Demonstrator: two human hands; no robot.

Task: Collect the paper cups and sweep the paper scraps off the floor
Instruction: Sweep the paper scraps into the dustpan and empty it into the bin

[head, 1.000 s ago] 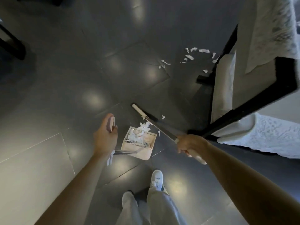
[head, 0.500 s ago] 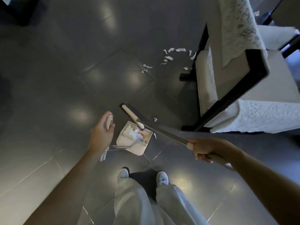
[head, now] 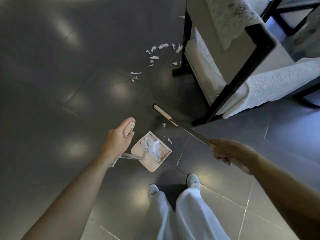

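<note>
Entry: sweeping step, part done. The dustpan is set on the dark tiled floor just ahead of the feet, and a heap of white paper scraps is contained in it. Its upright handle is gripped at the top by the left hand, fingers curled round it. The broom is held by its pole in the right hand, fingers wrapped closed about the shaft. The broom's head is laid on the floor beyond the pan, near the chair. Two near scraps are left between broom head and pan. A far scatter is spread well beyond, beside the chair leg, and a piece or two is possibly hidden under the seat. No paper cups are seen. Next required: the near scraps are to be drawn into the pan, then pan and broom carried to the far scatter.
</note>
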